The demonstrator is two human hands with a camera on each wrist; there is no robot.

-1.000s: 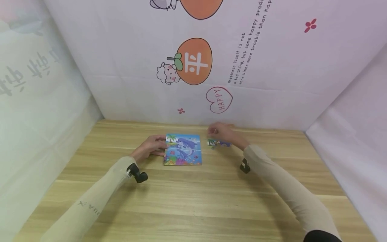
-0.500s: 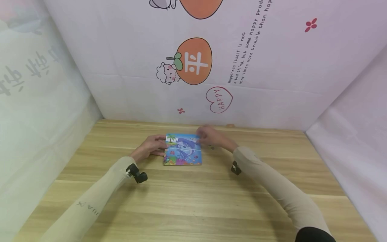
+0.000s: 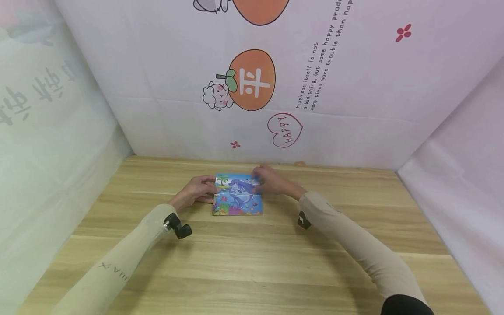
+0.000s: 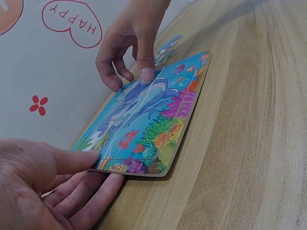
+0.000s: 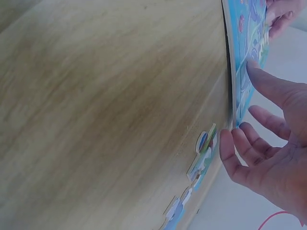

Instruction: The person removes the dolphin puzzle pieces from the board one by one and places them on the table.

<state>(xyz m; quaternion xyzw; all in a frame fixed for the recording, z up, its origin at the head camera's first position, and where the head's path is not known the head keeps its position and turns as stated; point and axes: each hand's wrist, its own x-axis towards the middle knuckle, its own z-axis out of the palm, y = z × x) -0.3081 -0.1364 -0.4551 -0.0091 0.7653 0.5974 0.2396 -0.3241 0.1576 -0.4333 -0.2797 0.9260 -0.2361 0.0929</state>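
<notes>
A square dolphin jigsaw puzzle point(image 3: 238, 203) lies on the table, with a pale line running across its picture. My left hand point(image 3: 199, 188) holds its left edge; in the left wrist view the thumb lies on top at the corner and the fingers are at the edge below. My right hand point(image 3: 269, 178) is over the puzzle's right side, its thumb point(image 5: 268, 86) touching the picture and its other fingers loosely bent near the far edge. Loose puzzle pieces point(image 5: 204, 155) lie beside the puzzle; in the head view the right hand hides them.
The wooden table point(image 3: 252, 262) ends at a white printed cloth point(image 3: 177, 127) close behind the puzzle. More white cloth hangs at the left and right. A small tan object point(image 3: 299, 163) sits at the table's back edge.
My right hand has moved left from above the loose pieces to the puzzle's right side, then slightly further onto it. The left hand stays at the puzzle's left edge.
</notes>
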